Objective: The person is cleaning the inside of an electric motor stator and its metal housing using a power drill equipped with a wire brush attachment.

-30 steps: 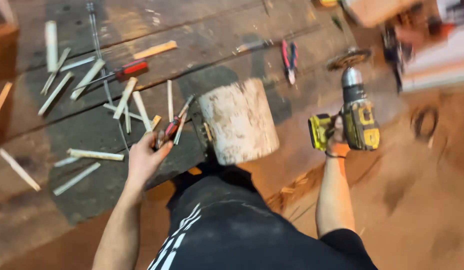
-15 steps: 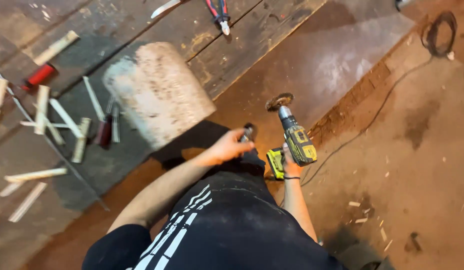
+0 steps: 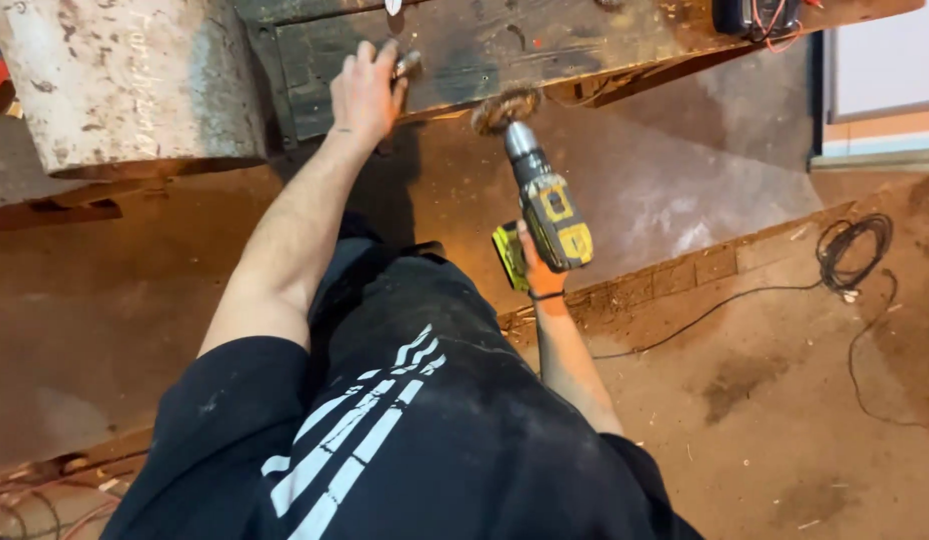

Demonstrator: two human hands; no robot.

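Observation:
My right hand grips a yellow and grey cordless drill with a round wire brush wheel at its tip, the wheel against the edge of a dark wooden bench. My left hand reaches up to the bench edge, fingers closed around a small metal piece. A large pale, paint-stained cylindrical block stands on the bench to the left of that hand. My dark trousers with white stripes fill the lower middle.
A black cable lies coiled on the reddish dirt floor at right. A low brick edge crosses the floor. A dark device with red wires sits on the bench's far right. A pale panel stands at the upper right.
The view has swung so the bench edge now fills the top. My left hand has risen to the bench edge with the small metal piece. The drill's wheel has come up against the bench.

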